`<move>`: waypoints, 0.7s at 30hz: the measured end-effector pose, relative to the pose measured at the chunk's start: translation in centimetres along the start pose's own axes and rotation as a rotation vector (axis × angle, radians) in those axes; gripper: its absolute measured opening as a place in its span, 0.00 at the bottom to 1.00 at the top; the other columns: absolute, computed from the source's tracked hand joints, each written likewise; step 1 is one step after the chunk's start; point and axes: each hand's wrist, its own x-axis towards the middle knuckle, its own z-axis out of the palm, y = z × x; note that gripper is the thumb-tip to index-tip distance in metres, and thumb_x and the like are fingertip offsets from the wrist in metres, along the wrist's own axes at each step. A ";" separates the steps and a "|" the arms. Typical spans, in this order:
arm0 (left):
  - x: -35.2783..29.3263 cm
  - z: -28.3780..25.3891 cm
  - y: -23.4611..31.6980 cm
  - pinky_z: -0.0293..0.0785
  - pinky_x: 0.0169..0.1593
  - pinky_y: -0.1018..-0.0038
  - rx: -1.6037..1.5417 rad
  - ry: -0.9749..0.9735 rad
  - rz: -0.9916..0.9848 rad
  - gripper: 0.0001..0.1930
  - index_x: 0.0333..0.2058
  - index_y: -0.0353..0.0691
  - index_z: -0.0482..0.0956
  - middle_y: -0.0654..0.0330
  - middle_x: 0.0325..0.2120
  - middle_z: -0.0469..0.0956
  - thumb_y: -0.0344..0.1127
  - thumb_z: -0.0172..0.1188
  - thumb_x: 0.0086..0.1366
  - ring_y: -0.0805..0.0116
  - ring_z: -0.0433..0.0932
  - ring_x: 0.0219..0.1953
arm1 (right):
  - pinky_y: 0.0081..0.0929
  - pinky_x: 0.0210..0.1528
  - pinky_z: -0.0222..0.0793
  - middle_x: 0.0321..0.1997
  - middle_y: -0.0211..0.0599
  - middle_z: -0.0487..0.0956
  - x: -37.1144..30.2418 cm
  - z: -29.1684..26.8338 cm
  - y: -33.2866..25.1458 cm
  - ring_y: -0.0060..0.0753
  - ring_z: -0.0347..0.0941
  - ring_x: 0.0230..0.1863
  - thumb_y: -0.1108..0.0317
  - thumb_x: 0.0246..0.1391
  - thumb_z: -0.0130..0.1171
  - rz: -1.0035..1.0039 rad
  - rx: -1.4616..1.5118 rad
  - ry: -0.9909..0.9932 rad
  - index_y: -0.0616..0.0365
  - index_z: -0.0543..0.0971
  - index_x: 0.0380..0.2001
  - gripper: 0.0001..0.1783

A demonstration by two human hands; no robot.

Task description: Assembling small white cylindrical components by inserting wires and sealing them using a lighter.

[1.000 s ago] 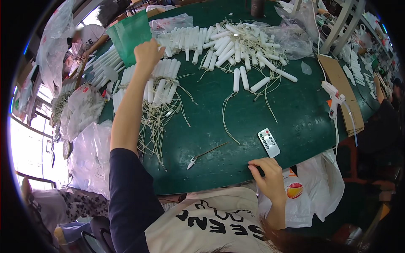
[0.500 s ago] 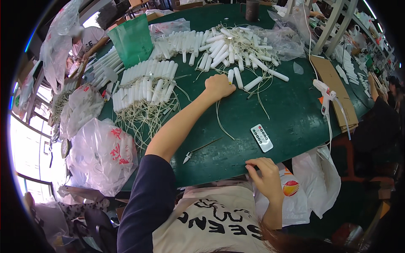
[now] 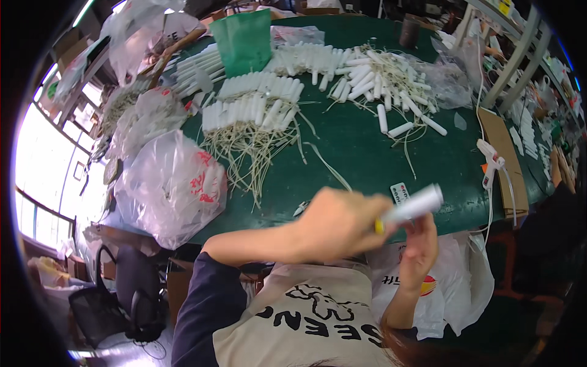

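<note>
My left hand (image 3: 342, 223), blurred by motion, is closed around a white plastic tube (image 3: 417, 205) with a yellow bit (image 3: 379, 227) at its near end. The tube points to the right, tilted upward, over the table's front edge. Just below it is my right hand (image 3: 420, 248), fingers raised and apart; whether they touch the tube cannot be made out. Partly behind the tube lies a small white remote control (image 3: 399, 192). A pale cord (image 3: 327, 164) runs across the green table to behind my left hand. A small pointed piece (image 3: 301, 208) shows beside that hand.
White tubes with cords lie in rows (image 3: 251, 113) at left and in a loose pile (image 3: 382, 76) at the back. A green bag (image 3: 241, 44) stands behind the rows. Plastic bags (image 3: 171, 189) crowd the left edge. At right are a white glue gun (image 3: 490, 164) and cardboard (image 3: 502, 140).
My left hand has come back from the pile toward me, bringing one white tube. My right hand has risen slightly to meet it. The view has shifted, moving the table's contents rightward.
</note>
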 end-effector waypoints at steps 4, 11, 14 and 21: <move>-3.0 -0.3 2.3 0.68 0.20 0.69 0.071 -0.024 0.134 0.17 0.36 0.38 0.74 0.61 0.16 0.71 0.43 0.66 0.53 0.64 0.74 0.17 | 0.36 0.43 0.68 0.45 0.48 0.73 -0.5 0.3 -0.3 0.43 0.70 0.45 0.42 0.51 0.58 -0.169 0.001 -0.096 0.61 0.74 0.41 0.30; -4.7 -2.9 0.4 0.65 0.21 0.69 -0.494 -0.027 -0.293 0.16 0.42 0.32 0.62 0.57 0.13 0.69 0.38 0.53 0.63 0.59 0.73 0.17 | 0.31 0.26 0.67 0.23 0.43 0.78 -0.7 -0.4 -3.8 0.37 0.74 0.21 0.47 0.59 0.50 -0.300 0.605 -0.200 0.57 0.68 0.37 0.21; -4.4 -2.3 -0.5 0.63 0.20 0.68 -0.570 0.006 -0.542 0.11 0.42 0.29 0.60 0.56 0.12 0.69 0.29 0.46 0.64 0.59 0.71 0.15 | 0.25 0.25 0.69 0.23 0.39 0.78 -1.9 -0.3 -3.3 0.29 0.75 0.24 0.61 0.58 0.54 0.131 0.366 -0.348 0.62 0.72 0.41 0.15; -3.9 -1.7 -0.5 0.55 0.18 0.70 -0.323 -0.005 -0.209 0.10 0.42 0.30 0.58 0.58 0.12 0.66 0.23 0.45 0.62 0.65 0.63 0.11 | 0.20 0.29 0.69 0.25 0.35 0.77 -2.2 1.3 -0.3 0.23 0.74 0.24 0.70 0.55 0.56 0.274 -0.132 -0.432 0.66 0.73 0.40 0.12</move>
